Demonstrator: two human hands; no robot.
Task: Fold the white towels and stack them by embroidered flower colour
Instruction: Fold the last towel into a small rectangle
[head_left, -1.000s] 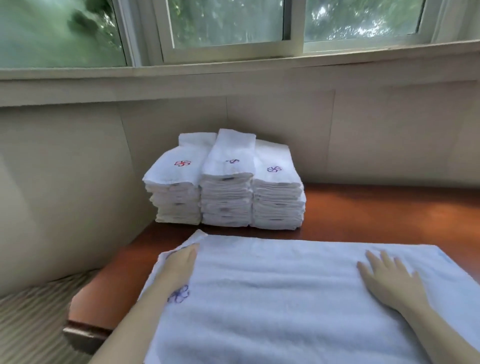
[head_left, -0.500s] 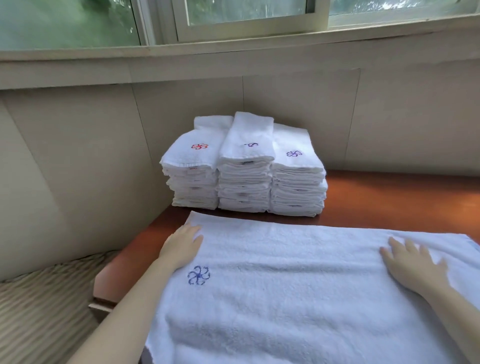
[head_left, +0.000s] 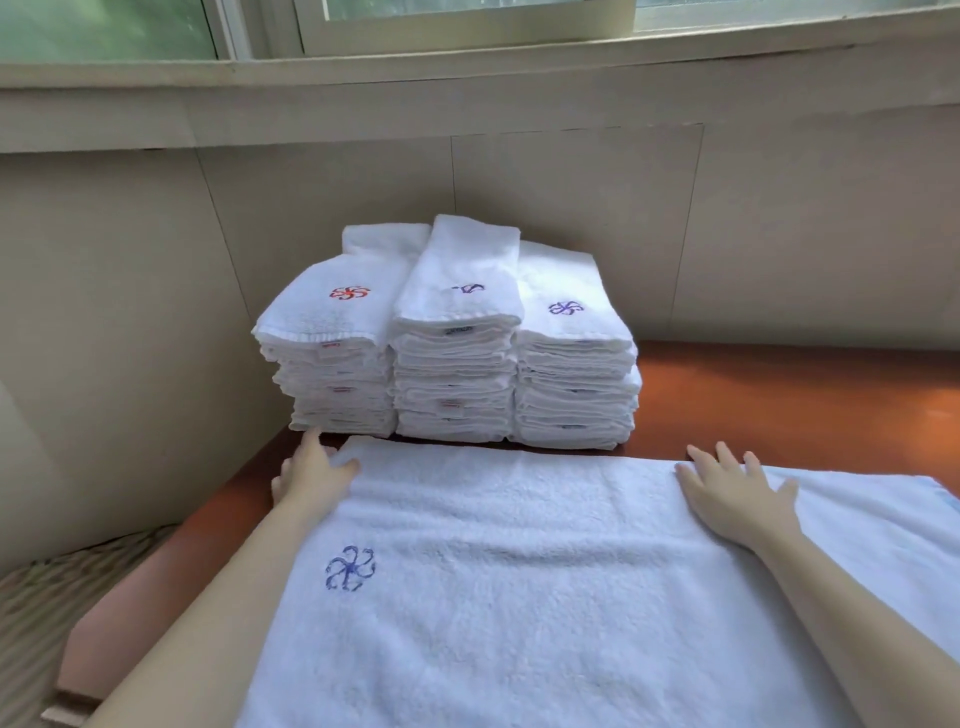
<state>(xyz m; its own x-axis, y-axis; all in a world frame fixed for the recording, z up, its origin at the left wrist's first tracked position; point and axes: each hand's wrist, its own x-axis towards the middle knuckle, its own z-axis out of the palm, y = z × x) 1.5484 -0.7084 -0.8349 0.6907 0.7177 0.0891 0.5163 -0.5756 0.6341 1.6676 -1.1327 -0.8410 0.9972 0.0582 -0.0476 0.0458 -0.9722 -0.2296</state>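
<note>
Towel (head_left: 519, 571) covers table (head_left: 789, 410), 3 stacks (head_left: 457, 374) just behind.

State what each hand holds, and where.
Nothing is gripped. Left hand rests flat on the far-left corner of the spread white terry towel; right hand at its far edge.

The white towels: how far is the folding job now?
Done: three stacks of folded white towels stand at the wall. In hand: left hand and right hand rest on a spread white towel with a blue embroidered flower. Left: folding it, then stacking it by colour.
</note>
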